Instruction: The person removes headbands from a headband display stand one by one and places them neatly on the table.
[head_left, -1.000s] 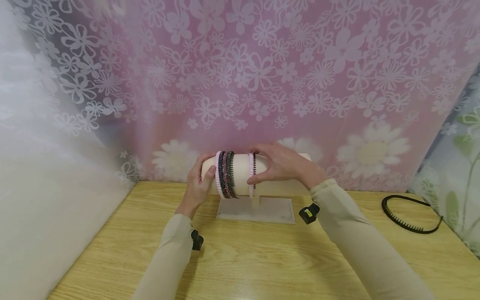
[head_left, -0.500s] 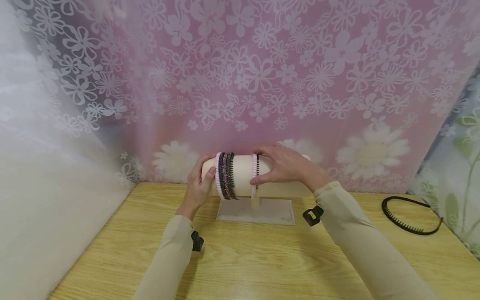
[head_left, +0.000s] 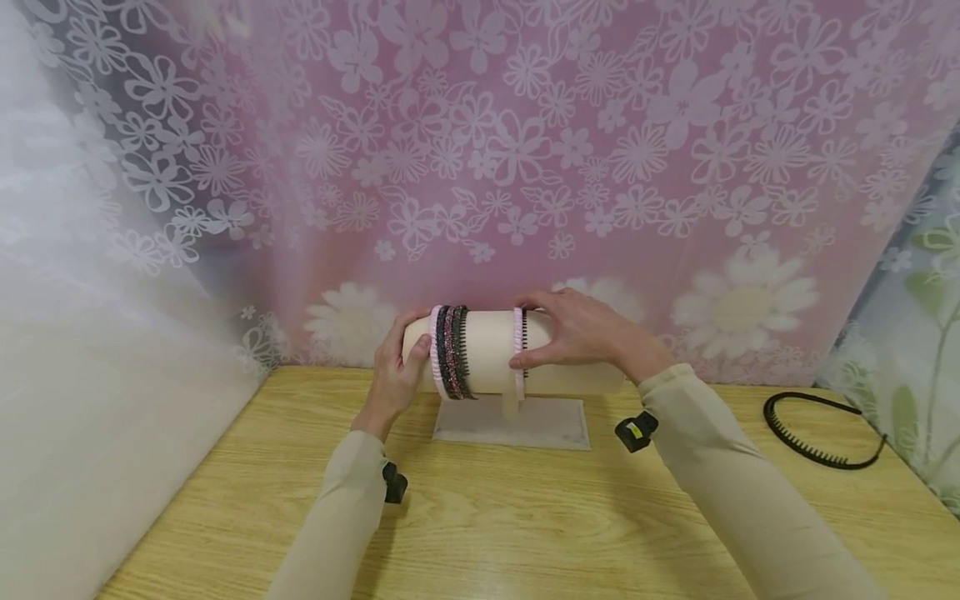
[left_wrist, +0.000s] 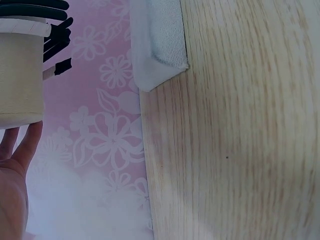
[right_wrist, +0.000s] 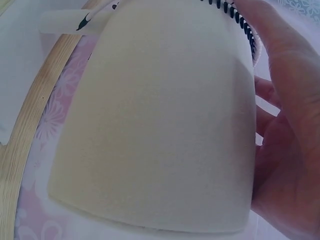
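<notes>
In the head view a cream cylindrical headband stand point(head_left: 490, 354) lies crosswise on a short post. My left hand point(head_left: 392, 375) grips its left end, thumb in front; the left wrist view shows those fingers point(left_wrist: 27, 145) against the end of the cylinder point(left_wrist: 20, 82). Beside that thumb sit a pink-and-white headband point(head_left: 437, 367) and several dark, glittery headbands point(head_left: 452, 358) packed together. Farther right, my right hand point(head_left: 581, 333) pinches another pink-and-white headband point(head_left: 518, 342) around the cylinder, thumb in front and fingers over the top. Its black teeth point(right_wrist: 242, 22) show in the right wrist view.
The stand's pale rectangular base point(head_left: 558, 425) rests on the wooden table point(head_left: 480, 525). A black toothed headband point(head_left: 795, 442) lies at the table's right. Behind hangs a pink flowered curtain point(head_left: 480, 167), with a whitish sheet point(head_left: 97, 375) on the left.
My right hand has slid the pinched pink-and-white headband a little to the right along the cylinder. The left hand and the grouped headbands have stayed in place.
</notes>
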